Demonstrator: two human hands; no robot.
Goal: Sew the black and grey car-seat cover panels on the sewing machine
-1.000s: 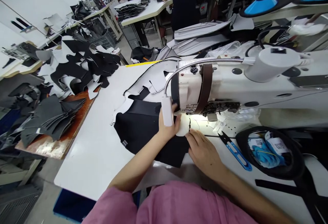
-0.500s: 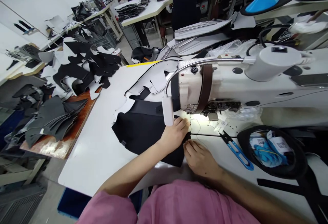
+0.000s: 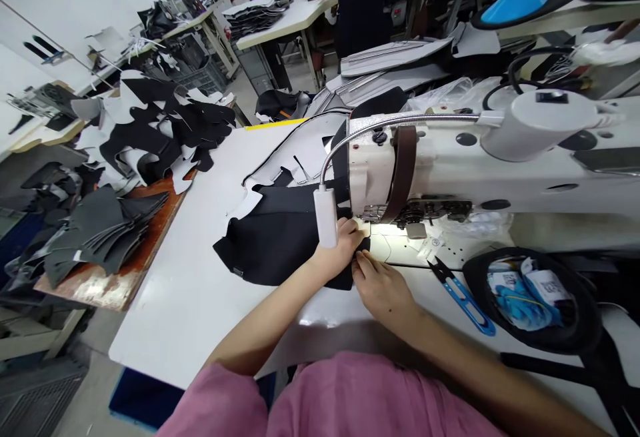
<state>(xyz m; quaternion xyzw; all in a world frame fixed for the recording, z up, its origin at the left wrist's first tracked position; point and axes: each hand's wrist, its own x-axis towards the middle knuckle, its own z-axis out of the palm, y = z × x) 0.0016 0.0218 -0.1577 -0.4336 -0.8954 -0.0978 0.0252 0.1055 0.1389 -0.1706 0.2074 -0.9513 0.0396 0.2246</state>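
A black fabric piece (image 3: 280,237) lies on the white table, its right edge under the head of a white sewing machine (image 3: 440,163). My left hand (image 3: 341,250) rests on the fabric beside the needle area, fingers together and bent, partly behind a small white lamp (image 3: 327,217). Just in front of it, my right hand (image 3: 383,287) has its fingertips closed on the fabric's right edge. A pale, cut-out piece (image 3: 300,150) with a dark border lies behind the black fabric.
Blue thread snips (image 3: 463,297) lie right of my right hand, beside a black round holder (image 3: 585,303) with blue items. Piles of cut pieces (image 3: 145,130) stand at the left. A person in dark clothes (image 3: 360,3) is at a table behind. The white table's edge (image 3: 145,370) is near me.
The black fabric has shifted away from me, toward the back of the machine. Both hands have moved slightly back and left along with it.
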